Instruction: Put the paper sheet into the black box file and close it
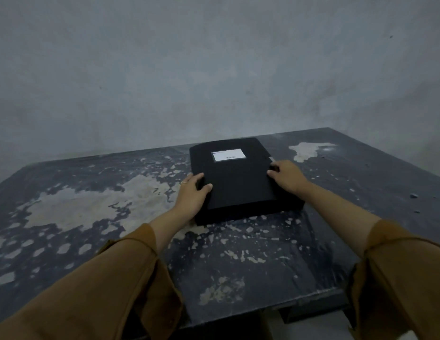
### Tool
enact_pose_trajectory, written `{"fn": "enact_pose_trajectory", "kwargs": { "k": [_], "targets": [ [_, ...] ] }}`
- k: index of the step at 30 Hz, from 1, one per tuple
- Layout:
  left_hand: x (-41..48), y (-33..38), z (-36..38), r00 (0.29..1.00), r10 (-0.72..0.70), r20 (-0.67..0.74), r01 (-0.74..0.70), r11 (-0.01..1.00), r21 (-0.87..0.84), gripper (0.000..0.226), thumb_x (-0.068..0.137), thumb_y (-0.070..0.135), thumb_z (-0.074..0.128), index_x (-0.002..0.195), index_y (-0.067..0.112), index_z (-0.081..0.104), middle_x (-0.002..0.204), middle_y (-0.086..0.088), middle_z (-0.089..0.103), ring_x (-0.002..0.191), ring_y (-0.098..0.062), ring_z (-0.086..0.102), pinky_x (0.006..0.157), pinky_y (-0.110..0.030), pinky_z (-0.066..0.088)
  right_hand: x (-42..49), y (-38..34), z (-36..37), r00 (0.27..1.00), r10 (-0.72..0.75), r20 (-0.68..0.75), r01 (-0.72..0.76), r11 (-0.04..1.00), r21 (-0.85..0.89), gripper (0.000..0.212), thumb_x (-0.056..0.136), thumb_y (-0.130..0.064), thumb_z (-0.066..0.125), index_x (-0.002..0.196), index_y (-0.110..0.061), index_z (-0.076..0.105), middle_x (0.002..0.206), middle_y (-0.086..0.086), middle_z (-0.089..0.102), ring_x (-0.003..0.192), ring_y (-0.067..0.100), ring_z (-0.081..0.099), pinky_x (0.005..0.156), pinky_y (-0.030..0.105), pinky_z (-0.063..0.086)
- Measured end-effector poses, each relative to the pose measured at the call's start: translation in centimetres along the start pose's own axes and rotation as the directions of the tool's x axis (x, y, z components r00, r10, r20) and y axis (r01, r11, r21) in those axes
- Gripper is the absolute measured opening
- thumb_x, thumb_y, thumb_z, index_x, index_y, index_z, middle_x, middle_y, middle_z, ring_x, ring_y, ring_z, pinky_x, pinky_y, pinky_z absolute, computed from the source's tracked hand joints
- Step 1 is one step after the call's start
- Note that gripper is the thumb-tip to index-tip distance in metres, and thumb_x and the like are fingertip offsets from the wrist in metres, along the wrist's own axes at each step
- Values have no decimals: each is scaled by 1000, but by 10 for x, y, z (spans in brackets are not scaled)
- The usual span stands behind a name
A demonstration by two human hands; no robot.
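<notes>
The black box file (238, 180) lies flat on the table with its lid down and a white label (228, 155) on top. My left hand (192, 192) grips the file's left edge, thumb on the lid and fingers around the side. My right hand (285, 176) holds the right edge, fingertips on the lid near a small pale tab (272, 160) that sticks out there. No paper sheet shows outside the file; I cannot tell what is inside.
The dark table (116, 204) has worn, pale patches of peeled paint. A grey wall (214, 69) stands right behind it. The table's near edge (263, 307) runs across the bottom. A few small crumbs (414, 195) lie at the right.
</notes>
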State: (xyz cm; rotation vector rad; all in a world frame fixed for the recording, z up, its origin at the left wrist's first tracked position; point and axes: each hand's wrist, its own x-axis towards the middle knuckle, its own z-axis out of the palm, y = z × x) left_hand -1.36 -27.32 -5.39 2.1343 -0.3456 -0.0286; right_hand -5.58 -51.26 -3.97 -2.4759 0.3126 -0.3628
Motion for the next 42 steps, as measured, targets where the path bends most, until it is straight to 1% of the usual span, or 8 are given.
{"fn": "enact_pose_trajectory", "kwargs": {
  "k": [6, 13, 19, 27, 32, 35, 37, 42],
  "targets": [
    [21, -1, 5, 986, -169, 0, 158, 925, -346, 61, 92, 23, 52, 146, 16, 26, 150, -5, 38, 128, -24, 46, 95, -29, 42, 35, 11, 1, 967, 253, -37, -230, 925, 303, 29, 92, -10, 52, 108, 13, 60, 114, 27, 63, 107, 40, 58, 91, 46, 47],
    [43, -3, 7, 981, -194, -29, 169, 908, -384, 60, 93, 18, 50, 147, 16, 24, 150, -6, 37, 129, -26, 46, 104, -36, 42, 66, 9, 9, 935, 335, -113, -279, 895, 349, 28, 88, -8, 52, 92, 19, 59, 108, 35, 62, 98, 43, 61, 89, 47, 49],
    [56, -9, 6, 978, -194, -77, 155, 921, -358, 60, 92, 16, 52, 146, 16, 26, 150, -5, 37, 131, -25, 44, 104, -34, 39, 87, 11, 17, 931, 358, -70, -300, 860, 413, 31, 88, -6, 51, 60, -18, 43, 85, 11, 55, 81, 22, 50, 71, 31, 38],
    [60, -12, 8, 978, -182, -101, 144, 942, -302, 60, 92, 17, 52, 146, 16, 26, 150, -5, 37, 132, -24, 43, 103, -31, 38, 91, 11, 20, 947, 308, -90, -261, 904, 339, 14, 86, -6, 46, 74, -12, 44, 79, 7, 51, 79, 22, 45, 64, 30, 34],
    [59, -9, 4, 987, -142, -80, 127, 977, -172, 59, 93, 23, 49, 146, 12, 26, 152, -8, 34, 135, -26, 39, 108, -34, 34, 79, 1, 19, 976, 201, -78, -193, 976, 98, 20, 92, -16, 44, 77, -5, 49, 87, 18, 58, 93, 34, 55, 72, 33, 39],
    [57, -9, -4, 995, -89, -48, 89, 996, -12, 56, 94, 25, 47, 145, 10, 30, 151, -11, 35, 136, -26, 37, 113, -37, 31, 66, -9, 21, 992, 116, -48, -122, 979, -163, 45, 96, -32, 43, 129, -2, 46, 138, 22, 47, 128, 38, 38, 101, 47, 38],
    [57, -9, -13, 998, -33, -52, 40, 990, 134, 56, 93, 26, 47, 144, 10, 31, 153, -11, 31, 140, -26, 29, 115, -37, 26, 57, -19, 26, 997, 62, -38, -70, 962, -264, 55, 95, -39, 41, 141, -10, 35, 147, 17, 38, 135, 36, 29, 107, 49, 31],
    [55, 9, -51, 974, 182, -136, -84, 844, 530, 62, 92, 37, 44, 147, 18, 21, 160, -7, 8, 147, -28, -4, 118, -46, 9, 44, -60, 28, 983, -174, -61, 143, 926, -350, 64, 93, -53, 35, 143, -14, 30, 152, 10, 33, 140, 28, 25, 111, 47, 25]
  ]
}}
